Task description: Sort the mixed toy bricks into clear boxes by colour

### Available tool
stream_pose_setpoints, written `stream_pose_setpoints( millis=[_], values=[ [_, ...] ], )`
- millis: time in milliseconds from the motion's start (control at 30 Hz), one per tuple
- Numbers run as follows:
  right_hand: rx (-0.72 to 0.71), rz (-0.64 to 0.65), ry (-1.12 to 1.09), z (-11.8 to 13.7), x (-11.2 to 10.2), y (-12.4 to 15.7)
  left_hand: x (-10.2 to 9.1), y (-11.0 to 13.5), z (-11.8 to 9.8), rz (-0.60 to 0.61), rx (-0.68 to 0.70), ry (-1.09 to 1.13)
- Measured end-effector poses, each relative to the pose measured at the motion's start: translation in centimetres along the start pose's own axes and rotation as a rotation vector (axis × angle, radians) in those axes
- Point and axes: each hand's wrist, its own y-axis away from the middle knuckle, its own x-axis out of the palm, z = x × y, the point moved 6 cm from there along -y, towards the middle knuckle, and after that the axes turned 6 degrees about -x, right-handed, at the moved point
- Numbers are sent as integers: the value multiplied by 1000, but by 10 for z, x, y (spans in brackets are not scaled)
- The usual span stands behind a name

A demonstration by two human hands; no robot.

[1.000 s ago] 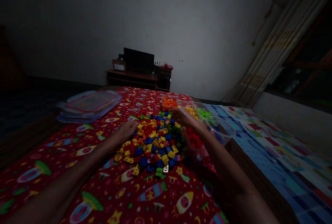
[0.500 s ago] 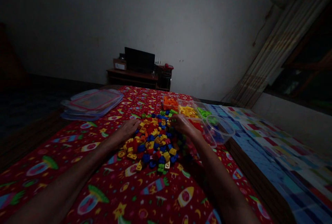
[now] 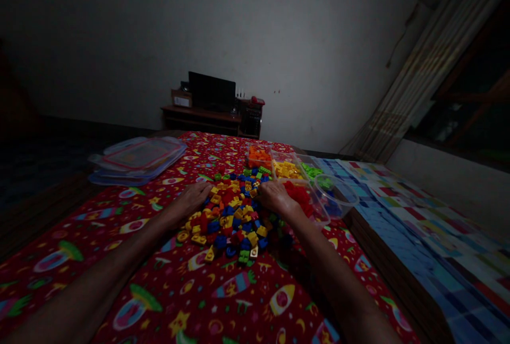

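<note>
Bricks [image 3: 233,211] are lying heaped on red cloth [image 3: 211,307], the left hand [image 3: 196,195] half-curling at their edge, the right hand [image 3: 275,196] bending over them, apparently picking, either's hold hidden, the next move seemingly needing a precise pinch.

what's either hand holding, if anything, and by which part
Cannot be told: both the left hand and right hand are at the block pile, any grip too dark to see.

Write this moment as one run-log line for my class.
left hand: left edge of multicoloured plastic block pile; right hand: pile's right side; grips: unclear; right: clear plastic containers holding blocks; left: translucent plastic lids, stacked
</note>
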Motion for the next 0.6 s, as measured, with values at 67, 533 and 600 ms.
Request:
stream_pose_setpoints(
  millis=[67,533,600],
  values=[
    [-4,-13,21,3,2,1,1,-1,1,3,10,-8],
    [-46,-57,-125,-8,-2,-1,-8,6,-15,75,-17,-71],
    [-70,-79,-189,-10,-4,-3,-8,6,-15,71,-17,-70]
  ],
)
